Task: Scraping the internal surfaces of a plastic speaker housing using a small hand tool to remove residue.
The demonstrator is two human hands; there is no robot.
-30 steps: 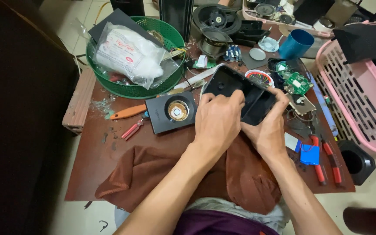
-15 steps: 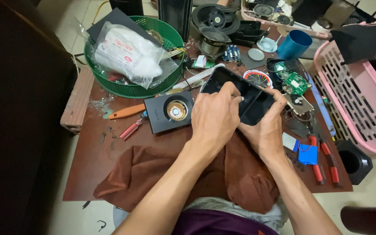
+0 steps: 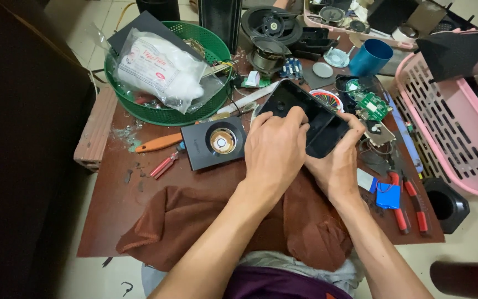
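Both my hands grip a black plastic speaker housing (image 3: 305, 111), hollow and tilted, above the middle of a brown table (image 3: 117, 205). My left hand (image 3: 275, 152) clasps its near left side with fingers over the rim. My right hand (image 3: 336, 163) holds its right end from below. A small black speaker panel with a round gold driver (image 3: 215, 142) lies just left of my left hand. A brown cloth (image 3: 195, 216) lies under my forearms.
A green basket (image 3: 164, 113) holds a clear bag of white material (image 3: 159, 69). An orange-handled tool (image 3: 159, 143) and a small red screwdriver (image 3: 164, 165) lie at left. Green circuit board (image 3: 373, 105), blue cup (image 3: 370, 56), red pliers (image 3: 410, 205), pink crate (image 3: 449, 133) at right.
The view has shifted slightly. My hands keep their hold on the black housing, which has tilted a little; nothing was picked up or let go.
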